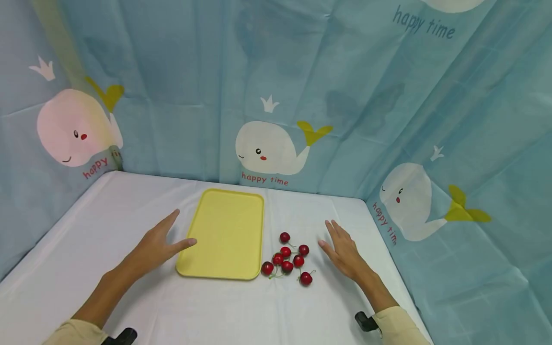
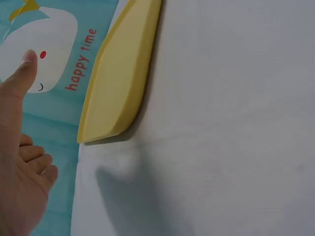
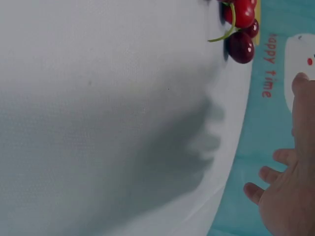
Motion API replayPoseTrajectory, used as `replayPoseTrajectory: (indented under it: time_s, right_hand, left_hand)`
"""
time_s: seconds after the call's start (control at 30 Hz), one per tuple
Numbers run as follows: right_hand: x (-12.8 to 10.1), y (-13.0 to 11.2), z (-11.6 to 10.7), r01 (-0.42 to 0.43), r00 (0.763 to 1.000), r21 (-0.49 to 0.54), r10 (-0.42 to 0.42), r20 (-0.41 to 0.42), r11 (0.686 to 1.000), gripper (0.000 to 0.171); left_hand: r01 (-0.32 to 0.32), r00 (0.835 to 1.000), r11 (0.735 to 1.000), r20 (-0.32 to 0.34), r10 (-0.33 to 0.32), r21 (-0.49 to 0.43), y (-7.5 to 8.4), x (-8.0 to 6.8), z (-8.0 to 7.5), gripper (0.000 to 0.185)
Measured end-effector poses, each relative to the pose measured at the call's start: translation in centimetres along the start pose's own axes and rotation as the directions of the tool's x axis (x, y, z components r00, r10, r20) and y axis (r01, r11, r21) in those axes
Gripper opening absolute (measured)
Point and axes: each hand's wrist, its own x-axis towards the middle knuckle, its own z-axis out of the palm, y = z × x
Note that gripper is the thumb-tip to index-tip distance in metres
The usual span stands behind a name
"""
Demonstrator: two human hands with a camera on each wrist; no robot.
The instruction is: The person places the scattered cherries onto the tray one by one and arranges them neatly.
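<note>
Both the left hand and right hand are flat, fingers spread, holding nothing; the cherries look small, light, smooth and bruisable, so pinch each gently at body or stem, near the rigid tray.

Bare table lies open left of the yellow tray; cherries crowd its right edge.

Only readable thing is "happy time" on the teal whale-print fabric backdrop: red letters under the white cartoon whale beyond both hands, dark letters top right, partly cut off on the side whales; nothing on the tray or cherries
</note>
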Motion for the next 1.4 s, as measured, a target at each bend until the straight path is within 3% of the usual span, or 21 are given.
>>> replayPoseTrajectory:
  time_s: [0.2,0.47,0.73,0.97,1.13,1.4]
  right_hand:
    - [-0.2,-0.1,0.3,0.0,1.0,0.035,0.0,0.017,0.999,0.079]
    - [-0.2,-0.5,0.5,-0.003,0.999,0.088,-0.001,0.05,0.996,0.079]
    - [-0.4,-0.6,0.9,-0.023,0.997,0.138,0.012,0.079,0.99,0.078]
    - [-0.3,-0.9,1.5,-0.057,0.994,0.195,0.038,0.099,0.979,0.077]
    - [-0.2,-1.1,1.6,-0.093,0.993,0.284,0.069,0.094,0.954,0.073]
    - [-0.1,-0.8,2.4,-0.066,0.997,0.397,0.045,0.062,0.915,0.063]
  left_hand:
    - [-0.013,0.999,1.0,0.051,0.014,-0.01,-0.7,-0.9,1.3,0.121]
    - [-0.039,0.991,0.998,0.132,0.032,0.052,-1.3,-1.5,2.4,0.121]
    - [-0.111,0.984,0.992,0.147,0.101,0.064,-1.6,-1.9,2.3,0.123]
    - [-0.082,0.986,0.994,0.149,0.07,0.076,-1.8,-2.0,2.3,0.124]
    - [-0.077,0.987,0.995,0.143,0.066,0.07,-1.9,-2.0,2.3,0.126]
    - [-0.078,0.988,0.994,0.139,0.067,0.074,-2.2,-2.0,2.6,0.126]
